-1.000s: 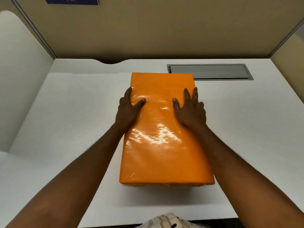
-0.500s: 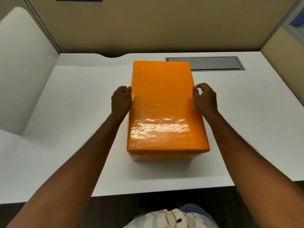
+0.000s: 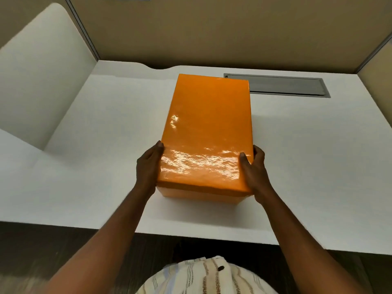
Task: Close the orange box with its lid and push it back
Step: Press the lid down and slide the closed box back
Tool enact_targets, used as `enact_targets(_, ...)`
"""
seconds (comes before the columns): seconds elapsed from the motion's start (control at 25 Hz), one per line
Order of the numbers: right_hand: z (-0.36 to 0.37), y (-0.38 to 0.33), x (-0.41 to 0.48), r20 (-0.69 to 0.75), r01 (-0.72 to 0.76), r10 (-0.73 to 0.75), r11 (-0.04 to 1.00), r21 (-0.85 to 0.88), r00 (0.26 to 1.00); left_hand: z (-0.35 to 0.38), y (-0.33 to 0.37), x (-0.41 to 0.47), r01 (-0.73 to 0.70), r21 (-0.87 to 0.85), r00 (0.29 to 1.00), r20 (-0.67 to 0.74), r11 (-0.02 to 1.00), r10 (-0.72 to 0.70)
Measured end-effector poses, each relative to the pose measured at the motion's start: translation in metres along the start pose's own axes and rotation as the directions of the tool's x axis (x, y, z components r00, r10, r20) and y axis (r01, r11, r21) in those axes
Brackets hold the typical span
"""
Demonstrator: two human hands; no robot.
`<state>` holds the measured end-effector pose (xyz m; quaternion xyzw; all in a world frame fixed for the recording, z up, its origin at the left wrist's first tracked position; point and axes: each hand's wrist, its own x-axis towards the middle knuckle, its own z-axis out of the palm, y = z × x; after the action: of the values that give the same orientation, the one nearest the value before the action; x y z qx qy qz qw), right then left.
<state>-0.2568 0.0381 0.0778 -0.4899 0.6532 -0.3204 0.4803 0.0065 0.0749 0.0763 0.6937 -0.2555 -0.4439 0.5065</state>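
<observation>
The orange box [image 3: 209, 128] stands on the white desk [image 3: 95, 145] with its glossy lid seated flat on top. My left hand [image 3: 148, 166] presses against the box's near left side, thumb at the lid's edge. On the near right corner, my right hand [image 3: 255, 168] grips the box, thumb lying on the lid and fingers down the side. The box's far end reaches close to the desk's back edge.
A grey metal cable hatch [image 3: 282, 87] is set into the desk just right of the box's far end. A white side divider [image 3: 42, 71] stands at the left, and beige partition walls [image 3: 212, 28] close the back and right.
Both hands have slid from the middle of the box's sides back to its near corners. The box lies farther from the desk's front edge than a second ago.
</observation>
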Motion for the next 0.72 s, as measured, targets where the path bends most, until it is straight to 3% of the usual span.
enact_targets(0.08,0.000,0.002,0.000,-0.003,0.008,-0.008,0.999,0.044,1.000,-0.001,-0.003,-0.001,0.012,-0.002,0.996,-0.083,1.000,-0.012)
enact_targets(0.32,0.000,0.007,0.002,0.041,-0.004,-0.003,0.983,0.182,0.999,-0.001,-0.003,0.000,-0.073,0.056,0.992,-0.095,0.996,0.078)
enact_targets(0.44,-0.010,0.014,0.000,0.062,-0.046,0.024,0.921,0.386,0.998,0.000,-0.002,-0.006,-0.070,-0.088,0.978,-0.203,0.994,0.051)
enact_targets(0.56,-0.015,0.023,-0.005,0.137,-0.055,-0.005,0.900,0.433,0.991,-0.005,-0.014,-0.014,0.022,-0.311,0.997,-0.066,0.950,-0.044)
enact_targets(0.64,-0.011,0.028,-0.008,0.185,-0.070,-0.013,0.897,0.437,0.983,-0.005,-0.027,-0.020,0.032,-0.350,0.998,0.064,0.936,-0.010)
enact_targets(0.72,-0.008,0.030,-0.008,0.185,-0.062,-0.027,0.887,0.458,0.982,-0.002,-0.035,-0.023,-0.013,-0.335,0.995,0.090,0.942,0.046)
